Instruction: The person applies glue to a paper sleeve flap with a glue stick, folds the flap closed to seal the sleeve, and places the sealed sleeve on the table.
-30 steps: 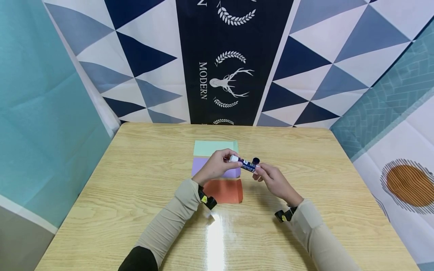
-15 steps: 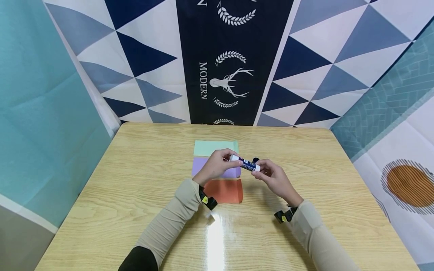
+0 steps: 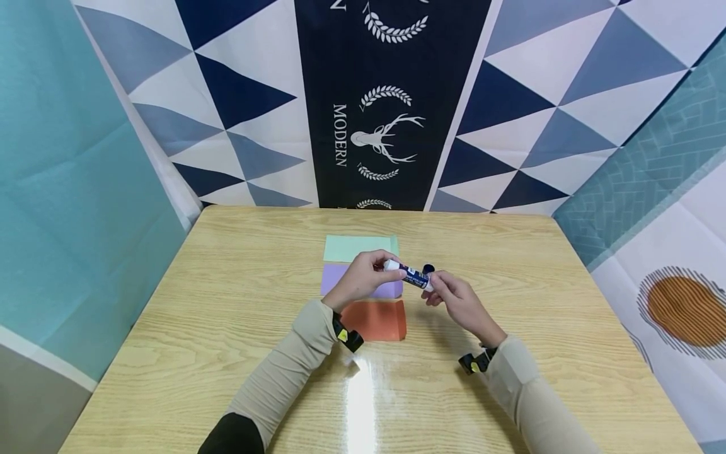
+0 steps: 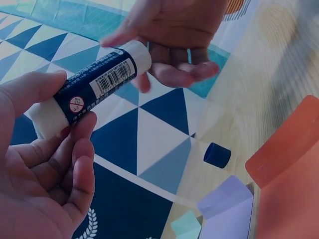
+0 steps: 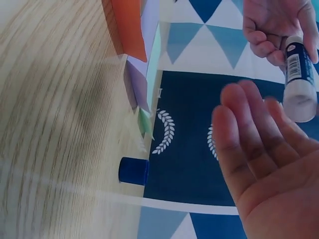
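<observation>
A glue stick (image 4: pixel 97 84), dark blue with a barcode label and white ends, is held tilted above the table. My left hand (image 3: pixel 363 276) pinches one white end between thumb and fingers. At the other end is my right hand (image 3: pixel 455 301), its thumb and index finger on either side of the white base (image 5: pixel 300 107). Its other fingers (image 5: pixel 239 124) stretch loosely away from the stick. A dark blue cap (image 4: pixel 217 155) stands on the table just beyond the right hand. Below the left hand lie a purple envelope (image 3: pixel 334 275) and an orange-red envelope (image 3: pixel 374 321).
A pale green envelope (image 3: pixel 358 248) lies farthest back in the row, behind the purple one. The wooden table (image 3: pixel 227 302) reaches a patterned cloth backdrop (image 3: pixel 249 101). Each wrist wears a small black camera (image 3: pixel 476 360).
The right fingers have shifted at the glue stick's base: half a second ago the thumb sat lower, and now it lies across the end. The left hand stays almost still.
</observation>
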Available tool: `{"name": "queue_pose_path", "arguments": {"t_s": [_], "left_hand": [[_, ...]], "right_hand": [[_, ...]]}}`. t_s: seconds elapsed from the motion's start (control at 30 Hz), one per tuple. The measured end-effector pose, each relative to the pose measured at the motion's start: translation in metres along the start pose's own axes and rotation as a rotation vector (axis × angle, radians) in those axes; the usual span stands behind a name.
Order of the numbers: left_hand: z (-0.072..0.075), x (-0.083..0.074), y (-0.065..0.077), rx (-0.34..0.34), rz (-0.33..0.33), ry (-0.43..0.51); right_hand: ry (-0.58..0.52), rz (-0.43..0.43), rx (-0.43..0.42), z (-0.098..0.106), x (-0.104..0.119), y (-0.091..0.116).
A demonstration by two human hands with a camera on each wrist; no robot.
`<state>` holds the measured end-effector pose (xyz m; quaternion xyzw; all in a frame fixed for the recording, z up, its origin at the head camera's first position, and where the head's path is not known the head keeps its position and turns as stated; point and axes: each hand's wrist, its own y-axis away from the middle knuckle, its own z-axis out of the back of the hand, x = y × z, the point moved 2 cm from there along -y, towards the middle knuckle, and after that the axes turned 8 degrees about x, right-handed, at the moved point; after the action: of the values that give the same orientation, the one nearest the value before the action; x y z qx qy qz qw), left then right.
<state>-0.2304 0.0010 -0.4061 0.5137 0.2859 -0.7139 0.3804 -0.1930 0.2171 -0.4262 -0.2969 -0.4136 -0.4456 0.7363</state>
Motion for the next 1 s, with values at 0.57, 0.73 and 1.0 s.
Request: {"name": "queue_pose_path", "arguments": {"t_s": [0.57, 0.73, 1.0], "left_hand": [[-0.0002, 0.0012, 0.0005, 0.010, -0.004, 0.001], [0.0003, 0.0009, 0.0004, -0.001, 0.004, -0.016], [0.0009, -0.0002, 0.0012, 0.053, -0.024, 0.006]], "right_hand": [[-0.083, -0.026, 0.023, 0.0003, 0.0040, 0.0004], [-0.028, -0.025, -0.038, 0.0008, 0.0039, 0.0018], [-0.055, -0.019, 0.038, 0.0002, 0.0050, 0.0018]]}}
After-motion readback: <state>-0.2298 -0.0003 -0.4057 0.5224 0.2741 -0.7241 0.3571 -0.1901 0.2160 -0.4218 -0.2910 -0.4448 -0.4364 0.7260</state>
